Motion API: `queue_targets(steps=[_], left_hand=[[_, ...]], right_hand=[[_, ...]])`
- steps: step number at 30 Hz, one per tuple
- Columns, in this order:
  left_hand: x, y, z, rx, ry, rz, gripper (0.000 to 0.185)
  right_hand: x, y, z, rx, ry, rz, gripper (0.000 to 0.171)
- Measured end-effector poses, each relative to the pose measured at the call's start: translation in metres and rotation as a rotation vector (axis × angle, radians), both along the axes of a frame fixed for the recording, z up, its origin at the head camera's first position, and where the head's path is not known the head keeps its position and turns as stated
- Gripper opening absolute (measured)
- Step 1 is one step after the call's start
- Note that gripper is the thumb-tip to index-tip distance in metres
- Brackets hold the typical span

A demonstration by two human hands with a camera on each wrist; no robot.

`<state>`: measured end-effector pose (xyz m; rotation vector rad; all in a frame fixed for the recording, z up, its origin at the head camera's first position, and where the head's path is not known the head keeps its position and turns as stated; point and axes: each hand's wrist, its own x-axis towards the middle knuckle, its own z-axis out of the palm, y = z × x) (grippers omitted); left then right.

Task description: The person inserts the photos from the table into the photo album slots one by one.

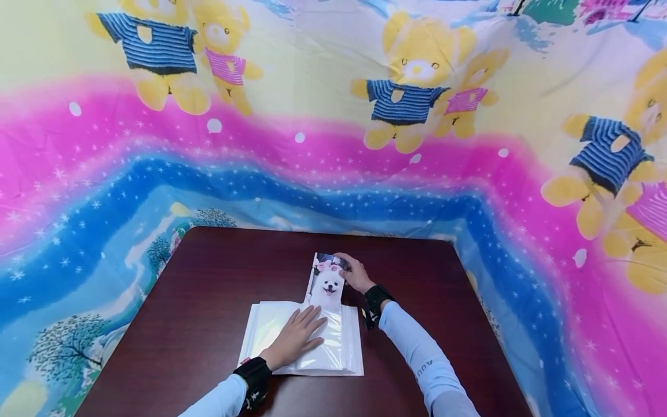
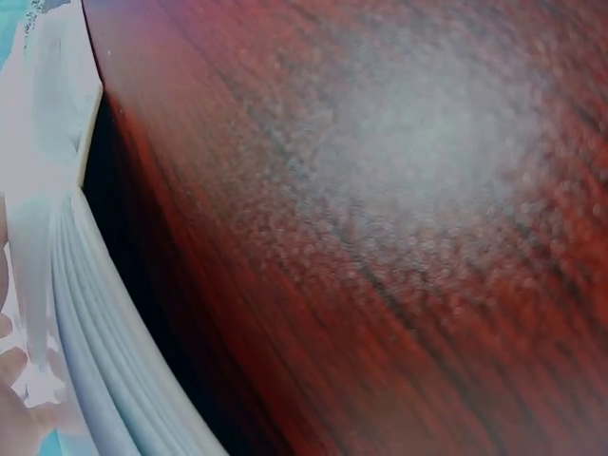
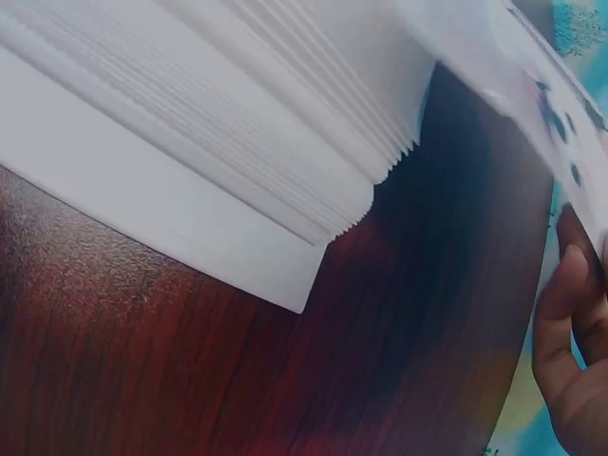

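Note:
A photo album [image 1: 318,362] with clear plastic pockets lies spread on the table. From the top of its right-hand page sticks out a photo [image 1: 328,284] of a fluffy white dog with pink flowers, its lower end at the pocket's upper edge. My right hand [image 1: 355,274] pinches the photo near its top right corner; the right wrist view shows the thumb and fingers [image 3: 568,294] at its edge. My left hand [image 1: 297,339] rests spread on the album page, fingertips just below the photo. In the left wrist view only bits of fingers [image 2: 14,408] show beside the album's stacked pages [image 2: 104,323].
The dark reddish-brown table [image 1: 198,289] carries the album near its front middle. A cloth [image 1: 312,162] printed with teddy bears hangs behind and around the table's sides. Black bands [image 1: 255,379] with cameras sit on both wrists.

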<state>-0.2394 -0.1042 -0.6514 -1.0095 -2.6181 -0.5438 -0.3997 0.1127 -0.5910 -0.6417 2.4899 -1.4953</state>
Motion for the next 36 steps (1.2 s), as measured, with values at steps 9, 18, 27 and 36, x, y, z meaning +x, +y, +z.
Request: queue_targets(steps=[9,18,27,36], left_hand=[[0.001,0.002,-0.001,0.012,-0.005,-0.014,0.048],[-0.001,0.004,-0.003,0.024,0.049,-0.002,0.046],[-0.001,0.004,-0.005,0.018,0.027,0.025,0.044],[-0.004,0.006,-0.011,0.025,0.119,0.026,0.048]], right_hand=[[0.005,-0.001,-0.007,0.040,-0.129,0.120,0.048],[0.024,-0.007,-0.013,0.127,-0.112,0.182,0.033],[0.038,-0.005,-0.017,0.187,-0.181,0.177,0.030],[0.046,-0.004,-0.029,0.214,-0.168,0.168,0.042]])
